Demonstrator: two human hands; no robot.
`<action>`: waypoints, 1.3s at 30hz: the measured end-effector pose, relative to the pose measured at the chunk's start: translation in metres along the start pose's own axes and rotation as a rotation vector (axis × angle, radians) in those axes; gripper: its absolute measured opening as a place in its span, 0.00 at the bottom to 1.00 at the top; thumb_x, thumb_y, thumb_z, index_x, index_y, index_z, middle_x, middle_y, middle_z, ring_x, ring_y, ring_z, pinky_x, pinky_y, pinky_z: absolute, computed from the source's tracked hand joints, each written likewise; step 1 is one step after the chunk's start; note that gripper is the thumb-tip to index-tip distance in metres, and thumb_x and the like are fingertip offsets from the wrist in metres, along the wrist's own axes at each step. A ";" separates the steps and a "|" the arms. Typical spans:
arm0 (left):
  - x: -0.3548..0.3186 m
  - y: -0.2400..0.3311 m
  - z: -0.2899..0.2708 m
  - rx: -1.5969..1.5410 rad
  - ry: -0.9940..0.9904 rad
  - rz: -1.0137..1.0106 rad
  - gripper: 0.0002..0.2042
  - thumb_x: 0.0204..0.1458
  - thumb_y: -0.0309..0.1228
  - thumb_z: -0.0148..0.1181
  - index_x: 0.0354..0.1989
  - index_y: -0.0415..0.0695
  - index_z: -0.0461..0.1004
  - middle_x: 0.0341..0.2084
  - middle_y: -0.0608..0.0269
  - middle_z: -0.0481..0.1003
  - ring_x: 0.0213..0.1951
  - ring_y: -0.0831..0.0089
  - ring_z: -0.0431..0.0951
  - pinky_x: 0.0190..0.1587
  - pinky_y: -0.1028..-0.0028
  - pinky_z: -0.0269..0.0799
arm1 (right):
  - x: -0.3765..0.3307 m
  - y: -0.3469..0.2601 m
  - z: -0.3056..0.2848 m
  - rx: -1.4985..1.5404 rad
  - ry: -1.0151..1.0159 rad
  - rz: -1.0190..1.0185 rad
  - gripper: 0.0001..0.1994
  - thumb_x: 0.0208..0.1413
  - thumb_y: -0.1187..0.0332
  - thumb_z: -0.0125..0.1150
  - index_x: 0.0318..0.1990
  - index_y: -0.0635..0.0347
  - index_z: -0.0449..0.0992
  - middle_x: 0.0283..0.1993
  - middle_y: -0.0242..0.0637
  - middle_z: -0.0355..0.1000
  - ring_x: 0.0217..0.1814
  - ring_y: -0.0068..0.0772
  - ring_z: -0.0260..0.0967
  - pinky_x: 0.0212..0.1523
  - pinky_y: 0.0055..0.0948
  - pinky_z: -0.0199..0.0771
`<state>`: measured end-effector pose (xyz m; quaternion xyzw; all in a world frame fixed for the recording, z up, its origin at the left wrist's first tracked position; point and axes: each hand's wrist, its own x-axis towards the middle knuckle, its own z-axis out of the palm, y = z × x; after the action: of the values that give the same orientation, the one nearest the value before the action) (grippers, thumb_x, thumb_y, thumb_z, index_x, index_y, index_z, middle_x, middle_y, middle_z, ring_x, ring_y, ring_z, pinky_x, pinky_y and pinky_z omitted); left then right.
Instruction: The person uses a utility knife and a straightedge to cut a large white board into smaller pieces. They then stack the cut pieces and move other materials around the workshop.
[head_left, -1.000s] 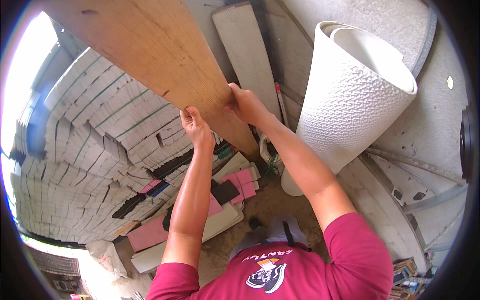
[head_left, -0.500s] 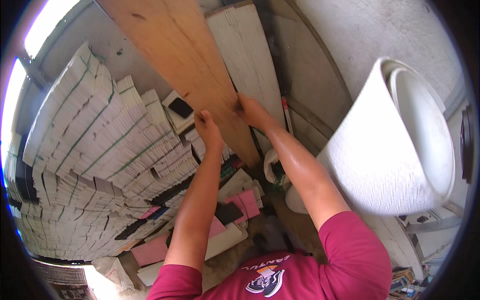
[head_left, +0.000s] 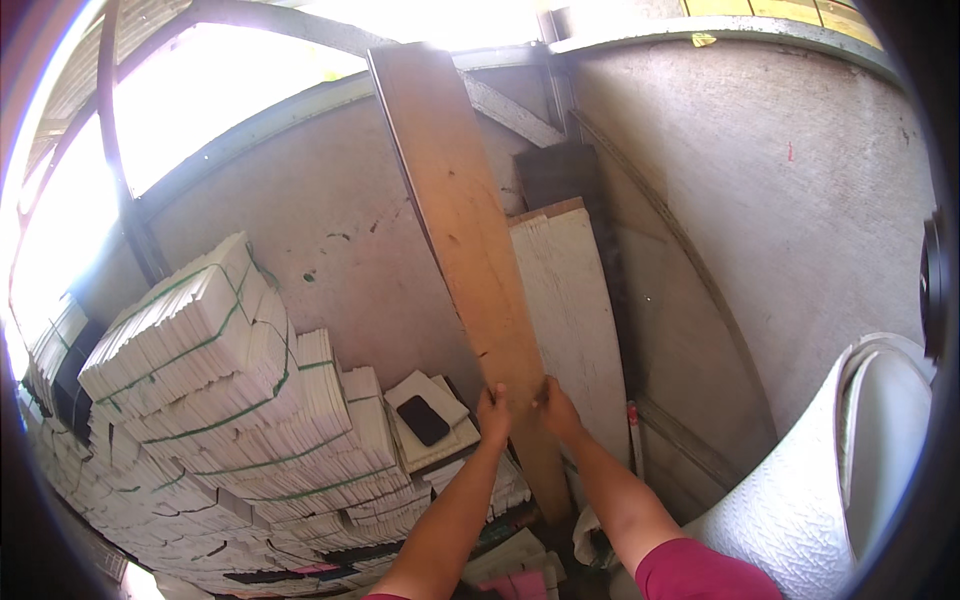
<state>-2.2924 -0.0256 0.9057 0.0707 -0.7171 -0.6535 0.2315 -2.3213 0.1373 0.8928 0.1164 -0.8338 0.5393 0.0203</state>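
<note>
A long orange-brown wooden board (head_left: 460,210) stands nearly upright, tilted a little to the left, with its lower end near the floor. My left hand (head_left: 494,412) grips its left edge, thumb up. On the opposite edge, my right hand (head_left: 557,405) is closed round the wood. Just behind and to the right leans a whitish board (head_left: 570,290), and a dark panel (head_left: 560,175) shows behind that one.
Stacks of white sheets bound with green straps (head_left: 250,400) fill the left side. A black phone (head_left: 423,420) lies on white pieces beside the board. At right stands a rolled white textured sheet (head_left: 790,510). A concrete wall (head_left: 800,200) with metal framing rises behind.
The view has tilted upward, showing the board's top end and the wall framing. Both hands still hold the board, which now looks more upright.
</note>
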 end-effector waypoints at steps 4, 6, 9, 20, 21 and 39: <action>0.034 0.017 -0.009 0.256 -0.006 -0.005 0.32 0.70 0.55 0.52 0.62 0.33 0.73 0.57 0.38 0.78 0.61 0.46 0.77 0.64 0.58 0.70 | 0.003 -0.032 0.022 -0.223 0.110 -0.043 0.67 0.41 0.51 0.84 0.82 0.55 0.38 0.76 0.64 0.57 0.78 0.65 0.57 0.73 0.57 0.60; 0.054 0.014 -0.017 0.379 -0.050 -0.028 0.33 0.69 0.55 0.52 0.62 0.32 0.74 0.57 0.35 0.78 0.61 0.43 0.77 0.64 0.56 0.70 | 0.010 -0.046 0.039 -0.280 0.124 -0.033 0.71 0.38 0.48 0.85 0.83 0.51 0.35 0.78 0.64 0.51 0.80 0.66 0.53 0.75 0.61 0.56; 0.080 0.025 -0.018 0.605 -0.131 -0.112 0.32 0.69 0.53 0.53 0.64 0.33 0.73 0.58 0.33 0.77 0.62 0.40 0.76 0.64 0.54 0.70 | 0.026 -0.058 0.052 -0.266 0.110 0.057 0.71 0.40 0.48 0.84 0.83 0.46 0.31 0.78 0.65 0.46 0.80 0.68 0.49 0.75 0.63 0.53; 0.087 0.003 -0.021 0.303 -0.216 -0.062 0.42 0.65 0.38 0.63 0.81 0.38 0.46 0.75 0.40 0.61 0.74 0.52 0.65 0.74 0.62 0.61 | 0.089 -0.013 0.115 -0.357 0.422 0.009 0.50 0.54 0.46 0.72 0.81 0.45 0.52 0.65 0.74 0.61 0.65 0.74 0.67 0.61 0.63 0.72; 0.086 0.006 -0.019 0.247 -0.245 -0.076 0.44 0.65 0.38 0.64 0.82 0.39 0.43 0.76 0.41 0.59 0.75 0.53 0.63 0.74 0.63 0.59 | 0.093 -0.005 0.116 -0.361 0.482 -0.038 0.50 0.54 0.45 0.72 0.81 0.45 0.52 0.65 0.74 0.61 0.64 0.75 0.67 0.60 0.63 0.73; 0.067 -0.015 -0.015 0.031 -0.344 -0.159 0.52 0.61 0.45 0.69 0.83 0.40 0.37 0.75 0.39 0.60 0.72 0.51 0.67 0.72 0.61 0.64 | 0.097 0.007 0.105 -0.610 0.455 0.006 0.54 0.56 0.44 0.72 0.83 0.45 0.44 0.73 0.71 0.55 0.70 0.75 0.65 0.66 0.61 0.72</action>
<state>-2.3486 -0.0683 0.9080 0.0179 -0.7483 -0.6611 0.0517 -2.4075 0.0284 0.8578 -0.0204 -0.9305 0.2785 0.2370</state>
